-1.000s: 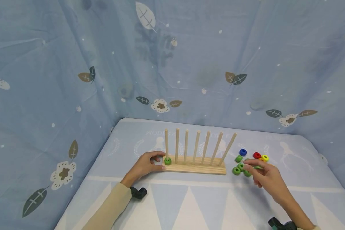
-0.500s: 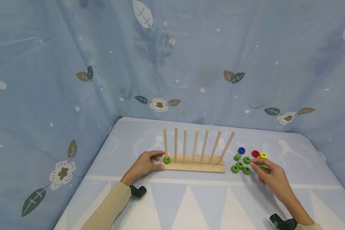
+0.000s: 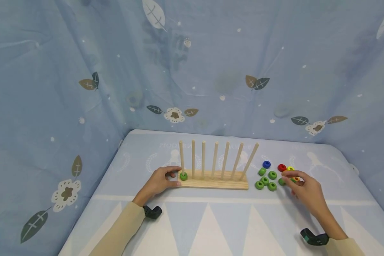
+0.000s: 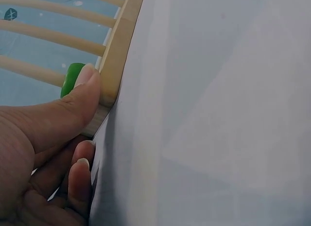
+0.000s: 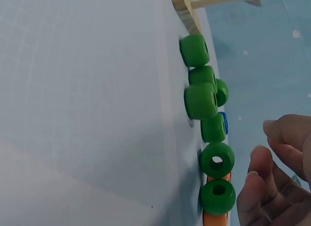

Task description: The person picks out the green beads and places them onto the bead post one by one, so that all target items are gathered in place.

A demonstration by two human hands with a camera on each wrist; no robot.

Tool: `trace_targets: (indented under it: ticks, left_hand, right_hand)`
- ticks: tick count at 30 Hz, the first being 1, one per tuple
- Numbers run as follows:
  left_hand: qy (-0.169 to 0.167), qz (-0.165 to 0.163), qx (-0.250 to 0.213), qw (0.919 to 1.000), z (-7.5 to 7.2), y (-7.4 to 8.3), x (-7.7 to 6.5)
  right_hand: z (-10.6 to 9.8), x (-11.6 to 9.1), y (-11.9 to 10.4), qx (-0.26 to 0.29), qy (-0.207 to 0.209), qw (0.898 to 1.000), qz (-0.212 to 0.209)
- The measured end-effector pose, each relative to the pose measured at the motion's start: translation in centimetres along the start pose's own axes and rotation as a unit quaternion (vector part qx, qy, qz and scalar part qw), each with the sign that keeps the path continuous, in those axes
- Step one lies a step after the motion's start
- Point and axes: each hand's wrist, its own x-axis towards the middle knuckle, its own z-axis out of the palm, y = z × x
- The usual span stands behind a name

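My left hand point(image 3: 158, 180) grips the left end of a wooden base point(image 3: 214, 184) with several upright pegs. In the left wrist view its thumb presses on the base beside a green bead point(image 4: 72, 80). That bead sits at the foot of the leftmost peg point(image 3: 181, 156); the other pegs are bare. To the right of the base, my right hand point(image 3: 308, 193) hovers over loose beads, thumb and fingers apart and holding nothing. Several green beads point(image 3: 272, 186) lie nearest it, and its fingers partly cover an orange bead point(image 3: 296, 179).
Behind the green beads lie a blue bead point(image 3: 266, 164), a red bead point(image 3: 282, 167) and a yellow bead point(image 3: 290, 169). A patterned cloth point(image 3: 208, 227) covers the table. Blue floral curtains point(image 3: 211, 71) hang at the back and sides.
My right hand has moved right over the beads, uncovering several green ones. My left hand keeps its grip on the base. The head view has shifted slightly.
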Motion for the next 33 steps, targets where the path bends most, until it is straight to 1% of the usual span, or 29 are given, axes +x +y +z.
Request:
trace_targets:
  ticks: [6, 13, 18, 24, 30, 33]
  left_hand:
    - [0.004, -0.001, 0.002, 1.0000, 0.0, 0.0, 0.1]
    - [0.006, 0.000, -0.002, 1.0000, 0.1, 0.1, 0.1]
    - [0.005, 0.000, 0.003, 1.0000, 0.0, 0.0, 0.1]
    - [0.004, -0.007, 0.000, 1.0000, -0.1, 0.1, 0.1]
    - [-0.004, -0.002, 0.000, 1.0000, -0.1, -0.1, 0.0]
    - [-0.005, 0.000, -0.002, 1.0000, -0.1, -0.1, 0.0]
  right_hand:
    - [-0.1, 0.5, 0.4, -0.024, -0.005, 1.000, -0.005]
    - [-0.1, 0.7, 1.4, -0.066, -0.024, 0.997, 0.013]
    - [-0.3, 0.5, 2.1, -0.077, -0.033, 0.996, 0.031]
    - [-0.3, 0.5, 2.8, -0.083, -0.029, 0.995, 0.038]
    - [-0.1, 0.1, 3.3, -0.108, -0.010, 0.993, 0.040]
    - [0.0, -0.1, 3.4, -0.106, -0.002, 0.993, 0.050]
